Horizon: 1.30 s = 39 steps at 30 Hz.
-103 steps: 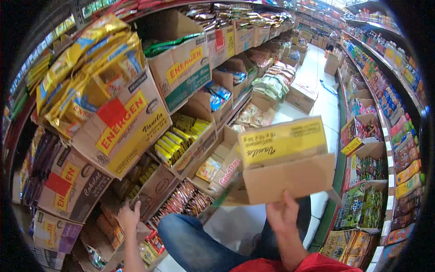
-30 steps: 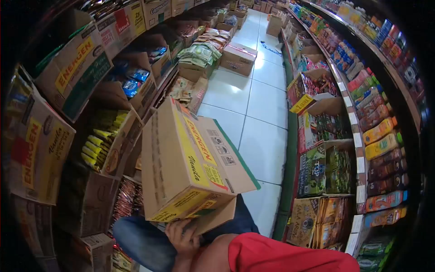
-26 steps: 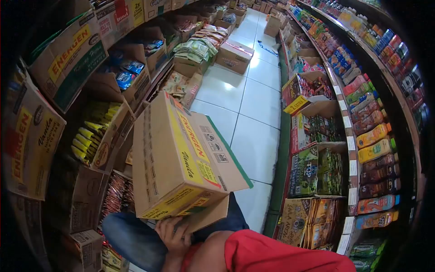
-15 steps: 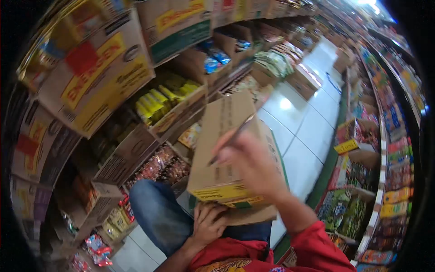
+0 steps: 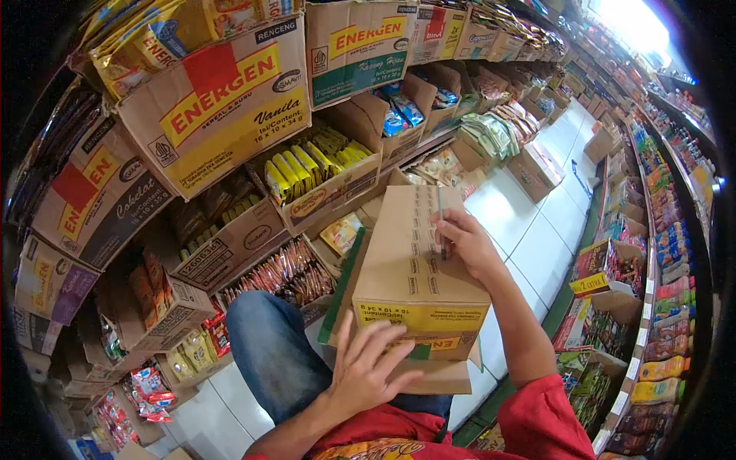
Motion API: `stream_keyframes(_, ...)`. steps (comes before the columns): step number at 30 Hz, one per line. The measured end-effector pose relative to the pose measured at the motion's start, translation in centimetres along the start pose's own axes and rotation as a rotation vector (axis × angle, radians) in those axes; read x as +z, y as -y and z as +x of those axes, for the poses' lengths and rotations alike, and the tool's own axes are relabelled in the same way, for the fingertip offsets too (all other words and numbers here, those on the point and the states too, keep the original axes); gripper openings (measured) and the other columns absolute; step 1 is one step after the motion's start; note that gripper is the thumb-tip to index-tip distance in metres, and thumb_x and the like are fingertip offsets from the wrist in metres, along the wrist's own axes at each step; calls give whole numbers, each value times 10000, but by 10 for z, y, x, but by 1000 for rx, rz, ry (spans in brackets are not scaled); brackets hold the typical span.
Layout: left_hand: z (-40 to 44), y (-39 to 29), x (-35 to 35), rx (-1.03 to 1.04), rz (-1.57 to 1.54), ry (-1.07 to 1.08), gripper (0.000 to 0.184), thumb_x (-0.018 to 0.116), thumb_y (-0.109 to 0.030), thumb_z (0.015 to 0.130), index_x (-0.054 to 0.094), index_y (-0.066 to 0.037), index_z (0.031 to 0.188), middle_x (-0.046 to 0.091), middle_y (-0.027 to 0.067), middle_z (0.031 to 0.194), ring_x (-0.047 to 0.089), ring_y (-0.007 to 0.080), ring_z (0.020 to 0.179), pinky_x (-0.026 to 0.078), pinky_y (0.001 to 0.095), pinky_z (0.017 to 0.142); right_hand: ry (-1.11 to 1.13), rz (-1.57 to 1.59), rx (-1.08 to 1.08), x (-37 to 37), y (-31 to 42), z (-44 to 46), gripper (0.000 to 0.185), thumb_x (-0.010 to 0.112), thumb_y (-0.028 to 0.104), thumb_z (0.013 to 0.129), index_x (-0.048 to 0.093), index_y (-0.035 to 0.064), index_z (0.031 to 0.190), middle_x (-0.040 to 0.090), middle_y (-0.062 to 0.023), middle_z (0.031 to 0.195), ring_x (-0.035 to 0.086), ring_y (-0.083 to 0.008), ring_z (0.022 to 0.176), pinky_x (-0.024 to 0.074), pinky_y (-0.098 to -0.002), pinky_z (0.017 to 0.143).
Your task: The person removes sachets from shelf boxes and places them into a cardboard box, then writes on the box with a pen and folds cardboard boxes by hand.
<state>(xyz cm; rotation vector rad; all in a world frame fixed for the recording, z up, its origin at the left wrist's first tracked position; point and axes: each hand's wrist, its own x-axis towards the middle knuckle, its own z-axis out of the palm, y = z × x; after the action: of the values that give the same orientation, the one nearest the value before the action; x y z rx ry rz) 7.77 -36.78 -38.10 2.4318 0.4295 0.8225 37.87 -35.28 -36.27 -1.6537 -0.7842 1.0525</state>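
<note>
A brown Energen carton (image 5: 383,264) sits at my lap, its printed text upside down, with strips of lettering along the upper face. Flaps stick out low around it, including a green one (image 5: 343,285) on the left. My right hand (image 5: 466,241) rests on the carton's upper face, fingers closed around a slim, dark, pen-like tool (image 5: 443,244); its tip is hard to make out. Against the carton's near yellow side, my left hand (image 5: 369,362) has its fingers spread and holds nothing.
Shelves on the left carry opened Energen boxes (image 5: 222,100), yellow sachets (image 5: 314,165) and brown sachets (image 5: 280,272). A closed carton (image 5: 534,170) stands on the white tiled floor (image 5: 529,230). The right-hand shelf (image 5: 648,307) is lined with colourful packets.
My right hand has moved down onto the carton's upper face with the tool, farther from me. My left hand has lifted from the lower edge and spread its fingers. The view has shifted.
</note>
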Motion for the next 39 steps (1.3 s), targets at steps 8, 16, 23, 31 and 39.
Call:
stream_keyframes(8,47,4,40,-135,304,-47,731,698,-537,767,528,-82,1314,523,95,1322,439,314,1274,114,705,1090,-27,367,-27,20,17,-5,322,551,114,968,517,8,1269,658,-79,848,622,-132,770,498,-269,735)
stream_keyframes(16,41,-1,48,-159,290,-94,689,707,-494,772,542,-83,1299,535,77,1328,452,313,1259,136,703,1081,-8,-173,-218,9,-13,33,184,540,214,998,602,58,1076,647,-37,857,600,-104,732,504,-252,689)
stream_keyframes(23,57,-11,62,-81,260,-66,672,712,-466,762,547,-104,1304,516,47,1347,448,292,1261,148,713,1066,-19,-113,-181,-22,-31,51,116,490,174,1022,552,76,1021,637,-41,869,579,-99,676,498,-249,597)
stream_keyframes(31,71,-24,82,22,270,-48,648,722,-472,745,553,-136,1273,523,29,1317,453,247,1239,158,690,1057,-80,-299,-166,-40,-30,52,95,487,132,1009,526,51,981,654,-73,803,577,-114,551,499,-259,497)
stream_keyframes(39,66,-32,94,77,279,-32,637,695,-500,767,556,-163,1289,529,17,1314,462,199,1231,170,663,1050,-218,-275,-98,-42,-30,31,127,550,116,977,518,1,937,671,-115,721,627,-156,521,515,-299,450)
